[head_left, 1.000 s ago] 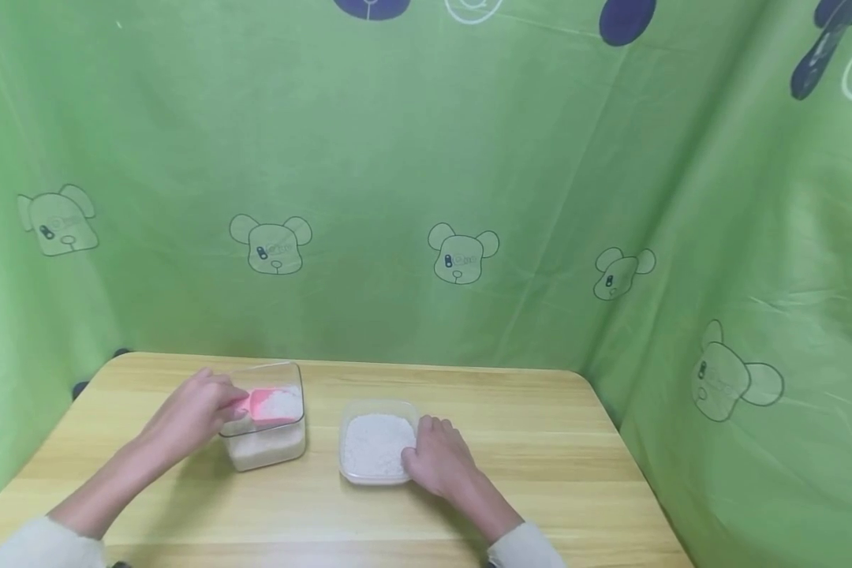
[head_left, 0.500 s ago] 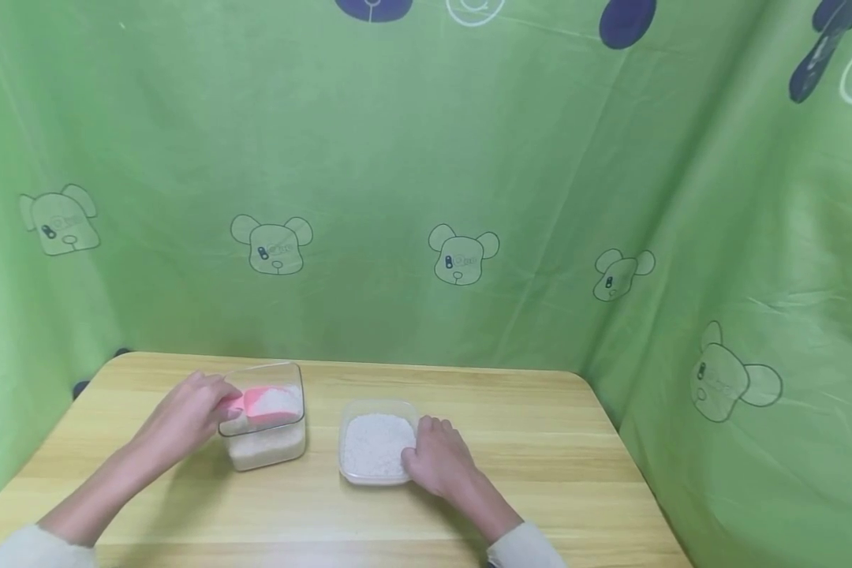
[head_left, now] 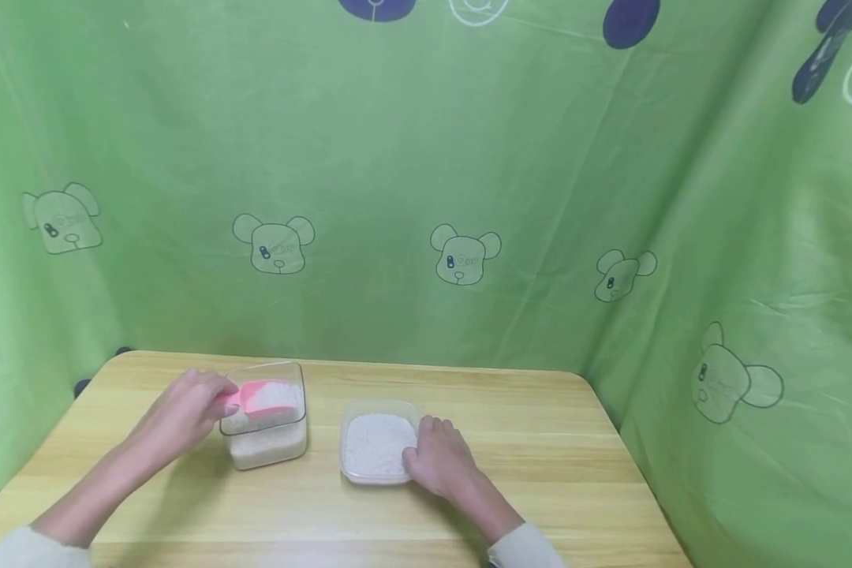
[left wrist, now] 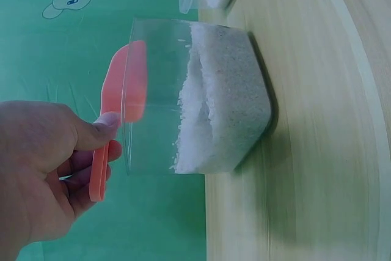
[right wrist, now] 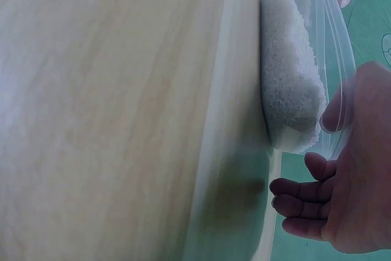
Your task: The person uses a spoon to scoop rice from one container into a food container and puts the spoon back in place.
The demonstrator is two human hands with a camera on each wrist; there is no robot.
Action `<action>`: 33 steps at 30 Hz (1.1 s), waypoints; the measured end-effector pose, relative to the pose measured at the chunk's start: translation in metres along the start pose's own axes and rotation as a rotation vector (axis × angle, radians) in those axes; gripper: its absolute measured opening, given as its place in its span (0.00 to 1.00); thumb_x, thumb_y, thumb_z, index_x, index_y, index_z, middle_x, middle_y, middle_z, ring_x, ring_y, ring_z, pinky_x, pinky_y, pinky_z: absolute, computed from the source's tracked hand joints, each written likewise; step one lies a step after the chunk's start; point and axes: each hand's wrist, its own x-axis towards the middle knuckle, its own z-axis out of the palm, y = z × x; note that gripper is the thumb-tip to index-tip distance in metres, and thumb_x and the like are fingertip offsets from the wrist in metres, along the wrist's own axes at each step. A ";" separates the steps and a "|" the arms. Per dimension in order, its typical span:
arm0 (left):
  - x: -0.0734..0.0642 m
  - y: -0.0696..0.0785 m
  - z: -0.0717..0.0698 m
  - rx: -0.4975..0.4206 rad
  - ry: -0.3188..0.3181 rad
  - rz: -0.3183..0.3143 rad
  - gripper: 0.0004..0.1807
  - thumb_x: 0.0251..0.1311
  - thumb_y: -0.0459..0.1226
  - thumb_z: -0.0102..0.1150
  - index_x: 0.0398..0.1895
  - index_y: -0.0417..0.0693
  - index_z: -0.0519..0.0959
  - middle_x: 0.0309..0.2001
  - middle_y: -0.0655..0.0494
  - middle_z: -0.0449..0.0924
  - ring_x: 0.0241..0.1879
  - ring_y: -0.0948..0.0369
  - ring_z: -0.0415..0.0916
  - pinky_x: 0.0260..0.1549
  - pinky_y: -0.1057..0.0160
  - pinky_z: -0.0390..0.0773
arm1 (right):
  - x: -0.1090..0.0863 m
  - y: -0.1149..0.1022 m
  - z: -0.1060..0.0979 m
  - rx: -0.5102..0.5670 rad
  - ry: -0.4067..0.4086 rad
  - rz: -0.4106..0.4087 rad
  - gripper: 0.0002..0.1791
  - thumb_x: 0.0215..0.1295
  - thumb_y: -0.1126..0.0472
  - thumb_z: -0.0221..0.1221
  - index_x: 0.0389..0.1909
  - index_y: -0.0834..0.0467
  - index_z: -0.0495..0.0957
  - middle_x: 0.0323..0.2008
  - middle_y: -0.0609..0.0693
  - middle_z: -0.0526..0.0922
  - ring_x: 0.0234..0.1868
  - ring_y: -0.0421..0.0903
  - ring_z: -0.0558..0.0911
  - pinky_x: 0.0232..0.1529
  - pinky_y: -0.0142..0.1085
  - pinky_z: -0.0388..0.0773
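My left hand [head_left: 188,406] pinches the handle of a pink scoop [head_left: 270,398] heaped with white rice. In the left wrist view the scoop [left wrist: 125,84] is at the mouth of a tall clear container [left wrist: 156,145], above the rice [left wrist: 226,102] inside it. My right hand [head_left: 440,457] grips the right rim of a lower clear plastic container [head_left: 344,457] filled with white rice [head_left: 378,446]. Seen from the right wrist, the thumb [right wrist: 338,111] hooks over that container's rim, while the other fingers [right wrist: 305,191] curl on the outside.
Both containers stand on a light wood table [head_left: 525,442], a hand's width apart. A green curtain [head_left: 369,158] printed with bear faces hangs behind the table and along its sides.
My left hand has shifted slightly left and up with the loaded scoop, which stays over the tall container. The right hand and the lower container have not moved.
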 end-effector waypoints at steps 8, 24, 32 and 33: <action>0.003 0.002 -0.004 -0.025 -0.013 -0.030 0.09 0.59 0.31 0.71 0.42 0.37 0.87 0.40 0.44 0.89 0.42 0.46 0.81 0.46 0.42 0.82 | 0.001 0.001 0.001 -0.003 -0.001 -0.001 0.21 0.62 0.51 0.52 0.45 0.66 0.73 0.34 0.54 0.72 0.36 0.50 0.70 0.39 0.45 0.71; 0.010 0.019 -0.010 -0.047 0.016 -0.015 0.11 0.61 0.33 0.70 0.45 0.38 0.86 0.44 0.42 0.89 0.52 0.40 0.80 0.54 0.38 0.79 | 0.001 0.002 0.002 -0.004 0.010 -0.005 0.20 0.61 0.52 0.52 0.44 0.65 0.73 0.33 0.54 0.72 0.35 0.50 0.70 0.39 0.44 0.71; 0.018 0.032 -0.008 -0.034 0.023 0.023 0.11 0.60 0.32 0.72 0.45 0.39 0.87 0.44 0.44 0.89 0.50 0.43 0.81 0.53 0.40 0.80 | 0.000 0.001 0.001 0.000 0.005 0.000 0.21 0.61 0.52 0.52 0.45 0.66 0.73 0.34 0.54 0.72 0.36 0.51 0.70 0.39 0.45 0.71; 0.019 0.033 -0.008 -0.030 0.023 0.028 0.11 0.59 0.32 0.72 0.45 0.39 0.87 0.43 0.44 0.89 0.48 0.44 0.81 0.52 0.41 0.81 | 0.000 0.001 0.001 0.002 0.004 0.002 0.21 0.61 0.52 0.52 0.45 0.66 0.73 0.34 0.54 0.72 0.36 0.51 0.70 0.39 0.45 0.71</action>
